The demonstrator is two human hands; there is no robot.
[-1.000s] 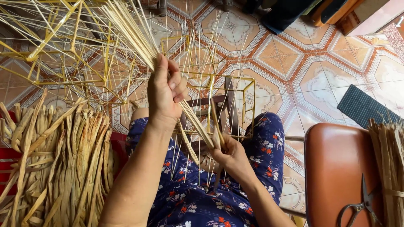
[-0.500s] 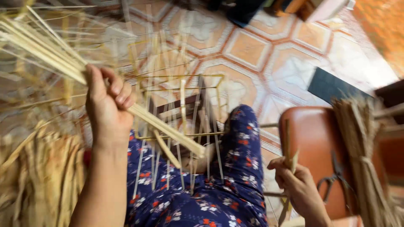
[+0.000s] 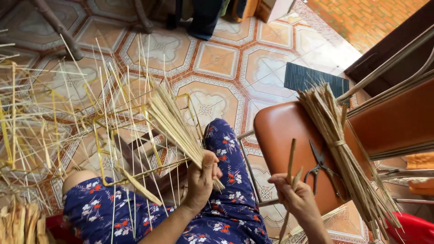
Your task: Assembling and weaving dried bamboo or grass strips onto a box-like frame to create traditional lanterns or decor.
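Head view: left hand (image 3: 202, 178) clenches a straw bundle (image 3: 174, 124) fanning above the fist; right hand (image 3: 294, 194) pinches two strips (image 3: 291, 160), sorted apart.

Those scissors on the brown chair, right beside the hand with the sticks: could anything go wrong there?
Possibly. The right hand holds thin strips just beside the scissors, so it might knock them off the brown chair. The tied bundle of reeds overhangs the chair's edge and could slide down. The left hand grips a fanned bunch of splints whose stiff ends might jab.
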